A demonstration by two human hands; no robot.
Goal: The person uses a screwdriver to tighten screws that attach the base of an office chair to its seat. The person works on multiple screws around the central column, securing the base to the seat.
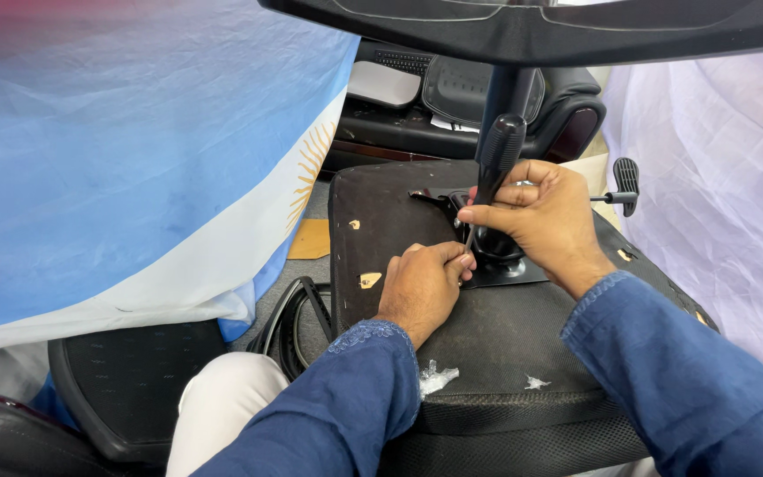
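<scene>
Screwdriver [494, 163] gripped between right hand [545, 216] fingers [487, 214]

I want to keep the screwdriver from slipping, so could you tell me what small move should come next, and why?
Probably turn the screwdriver gently with the right hand: its shaft slants down to the black metal plate on the upturned chair seat, and the left hand pinches the tip steady there.

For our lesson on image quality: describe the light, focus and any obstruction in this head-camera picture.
Head view: soft, even light, no hard shadows; both hands, left hand and right hand, and the screwdriver are sharp; a dark chair part crosses the top edge; the flag looks slightly soft and bright at left.
</scene>
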